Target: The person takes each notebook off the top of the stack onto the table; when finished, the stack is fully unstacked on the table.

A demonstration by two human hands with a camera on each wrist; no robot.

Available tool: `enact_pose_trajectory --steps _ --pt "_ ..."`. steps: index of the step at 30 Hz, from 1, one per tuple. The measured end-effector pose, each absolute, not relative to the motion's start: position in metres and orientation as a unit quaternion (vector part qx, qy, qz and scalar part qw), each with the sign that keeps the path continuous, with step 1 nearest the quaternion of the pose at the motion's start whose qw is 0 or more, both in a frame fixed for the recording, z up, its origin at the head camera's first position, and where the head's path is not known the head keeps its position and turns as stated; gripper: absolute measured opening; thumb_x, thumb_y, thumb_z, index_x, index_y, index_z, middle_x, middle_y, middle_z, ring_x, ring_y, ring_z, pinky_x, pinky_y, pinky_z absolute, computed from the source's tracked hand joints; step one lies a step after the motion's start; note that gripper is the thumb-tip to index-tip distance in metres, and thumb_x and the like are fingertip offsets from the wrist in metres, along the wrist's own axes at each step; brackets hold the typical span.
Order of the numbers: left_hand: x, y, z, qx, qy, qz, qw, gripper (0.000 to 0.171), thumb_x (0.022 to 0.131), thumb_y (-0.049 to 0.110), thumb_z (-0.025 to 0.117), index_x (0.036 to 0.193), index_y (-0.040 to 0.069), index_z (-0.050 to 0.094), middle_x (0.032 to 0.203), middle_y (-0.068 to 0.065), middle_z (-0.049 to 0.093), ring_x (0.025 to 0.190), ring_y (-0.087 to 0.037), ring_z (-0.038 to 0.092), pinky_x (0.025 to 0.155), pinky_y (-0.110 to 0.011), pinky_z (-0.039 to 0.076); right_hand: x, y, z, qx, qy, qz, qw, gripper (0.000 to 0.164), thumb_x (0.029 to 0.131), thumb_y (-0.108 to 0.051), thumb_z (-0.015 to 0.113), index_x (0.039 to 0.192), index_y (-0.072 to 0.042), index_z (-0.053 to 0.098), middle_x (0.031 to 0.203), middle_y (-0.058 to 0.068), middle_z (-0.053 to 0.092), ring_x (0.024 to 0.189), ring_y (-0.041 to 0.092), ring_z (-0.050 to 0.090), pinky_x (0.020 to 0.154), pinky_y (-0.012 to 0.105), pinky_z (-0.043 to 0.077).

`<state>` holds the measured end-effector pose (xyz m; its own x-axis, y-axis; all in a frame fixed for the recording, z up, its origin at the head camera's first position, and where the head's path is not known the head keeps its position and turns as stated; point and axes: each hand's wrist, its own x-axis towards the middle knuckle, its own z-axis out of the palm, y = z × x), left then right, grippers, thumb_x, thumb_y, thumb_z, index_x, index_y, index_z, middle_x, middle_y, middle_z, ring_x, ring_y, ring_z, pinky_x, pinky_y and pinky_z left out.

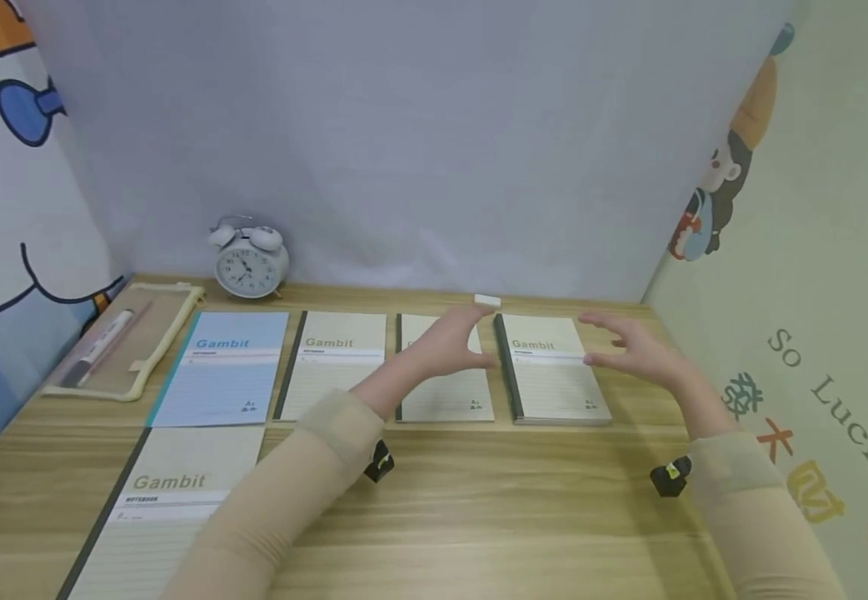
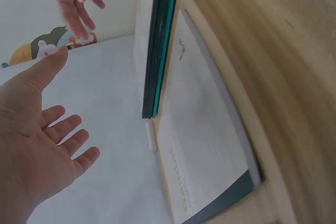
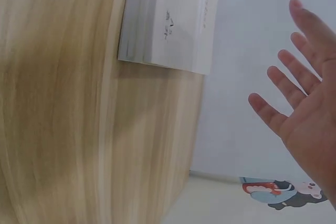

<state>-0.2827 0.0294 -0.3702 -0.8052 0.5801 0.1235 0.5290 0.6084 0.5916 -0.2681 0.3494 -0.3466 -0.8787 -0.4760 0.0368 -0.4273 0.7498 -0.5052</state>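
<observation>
A small stack of cream Gambit notebooks (image 1: 554,387) lies at the right end of a row; dark and teal spines show along its side in the left wrist view. My left hand (image 1: 449,342) hovers left of the stack, over a single cream notebook (image 1: 445,402), its fingers spread and holding nothing. On the other side of the stack, my right hand (image 1: 636,352) hangs in the air with fingers apart, also holding nothing. Both palms face each other across the stack. In the right wrist view, bare air separates the right hand (image 3: 310,93) from the page edges.
Further left lie another cream notebook (image 1: 336,379), a blue one (image 1: 227,387) and a cream one (image 1: 172,500) nearer me. A zip pouch with pens (image 1: 157,333), a white alarm clock (image 1: 248,267) and a small white block (image 1: 487,301) sit toward the back curtain.
</observation>
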Motion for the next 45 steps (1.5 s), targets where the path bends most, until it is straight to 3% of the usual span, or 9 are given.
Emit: enact_pose_trajectory --steps 11,22,29,40,45 --pt "-0.282 0.060 -0.411 0.260 0.887 0.374 0.078 0.090 0.080 0.038 0.074 0.148 0.005 0.026 0.153 -0.011 0.029 0.140 -0.026 0.029 0.114 -0.038 0.025 -0.272 0.360 -0.381 -0.200 0.914 -0.338 0.098 0.075 0.087 -0.020 0.069 0.146 0.001 0.029 0.151 0.024 0.023 0.138 0.046 0.019 0.108 0.060 0.022" --pt "-0.280 0.077 -0.428 0.229 0.883 0.397 0.108 0.100 0.079 0.037 0.076 0.150 0.003 0.015 0.155 -0.012 0.021 0.141 -0.027 0.025 0.114 -0.035 0.024 -0.271 0.361 -0.405 -0.172 0.930 -0.302 0.124 0.085 0.085 -0.033 0.070 0.149 -0.003 0.024 0.154 0.025 0.015 0.137 0.049 0.017 0.107 0.061 0.024" --pt "-0.276 0.088 -0.434 0.251 0.906 0.326 0.100 0.097 0.079 0.042 0.074 0.148 -0.002 0.021 0.152 -0.016 0.029 0.139 -0.028 0.029 0.115 -0.041 0.021 -0.268 0.356 -0.409 -0.135 0.942 -0.269 0.145 0.086 0.086 -0.040 0.068 0.151 -0.009 0.020 0.153 0.026 0.016 0.138 0.049 0.016 0.107 0.063 0.021" --pt "-0.271 0.090 -0.432 0.240 0.915 0.309 0.098 0.090 0.081 0.042 0.073 0.148 0.005 0.026 0.153 -0.014 0.028 0.140 -0.026 0.029 0.116 -0.046 0.016 -0.268 0.358 -0.412 -0.117 0.943 -0.278 0.138 0.080 0.087 -0.037 0.067 0.150 -0.009 0.025 0.151 0.029 0.020 0.135 0.049 0.022 0.107 0.060 0.024" --pt "-0.270 0.092 -0.430 0.238 0.905 0.337 0.099 0.089 0.080 0.036 0.075 0.149 0.009 0.025 0.154 -0.013 0.025 0.139 -0.027 0.030 0.114 -0.042 0.023 -0.268 0.358 -0.410 -0.115 0.938 -0.298 0.134 0.079 0.087 -0.033 0.067 0.149 -0.006 0.026 0.149 0.031 0.021 0.134 0.051 0.024 0.108 0.059 0.024"
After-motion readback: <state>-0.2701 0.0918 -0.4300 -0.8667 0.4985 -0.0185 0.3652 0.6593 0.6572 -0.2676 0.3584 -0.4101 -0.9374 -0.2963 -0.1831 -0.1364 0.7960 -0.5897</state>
